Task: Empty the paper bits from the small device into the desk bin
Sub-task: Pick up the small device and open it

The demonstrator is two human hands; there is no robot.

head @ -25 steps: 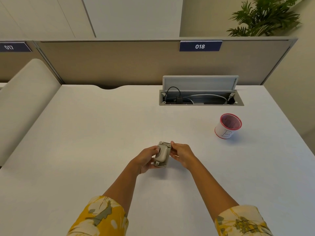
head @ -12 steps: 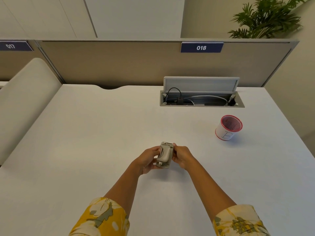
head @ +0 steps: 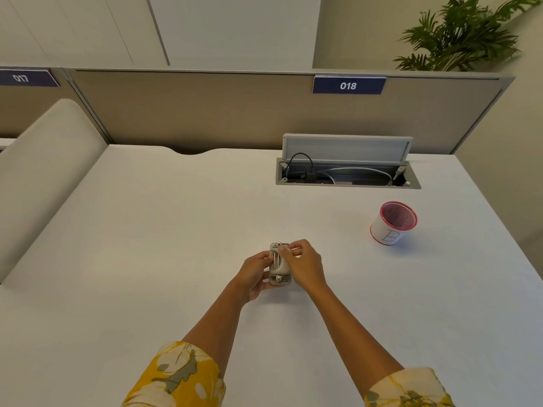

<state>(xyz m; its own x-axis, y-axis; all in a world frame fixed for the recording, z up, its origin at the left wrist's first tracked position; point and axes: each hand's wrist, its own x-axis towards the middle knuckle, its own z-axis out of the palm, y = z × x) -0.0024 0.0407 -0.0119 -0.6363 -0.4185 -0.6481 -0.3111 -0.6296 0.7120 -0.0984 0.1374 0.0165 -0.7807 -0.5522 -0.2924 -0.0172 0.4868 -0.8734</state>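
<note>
A small beige hole punch (head: 279, 270) with metal pins is held just above the white desk (head: 147, 230), near its middle. My left hand (head: 254, 273) grips its left side. My right hand (head: 304, 267) covers its right side, with fingertips curled over the top end. The desk bin (head: 393, 223) is a small white cup with a red rim and a pen-drawn letter on its side. It stands upright to the right of and beyond my hands, well apart from them. No paper bits are visible.
An open cable hatch (head: 346, 171) with wires sits in the desk beyond the hands, its lid raised. A beige partition (head: 205, 113) with the sign 018 closes the far edge. A padded divider (head: 38, 171) runs along the left. A plant (head: 458, 36) stands behind the partition.
My right hand's fingers have moved up over the hole punch's top end and now cover more of its right side. The punch has stayed in about the same spot.
</note>
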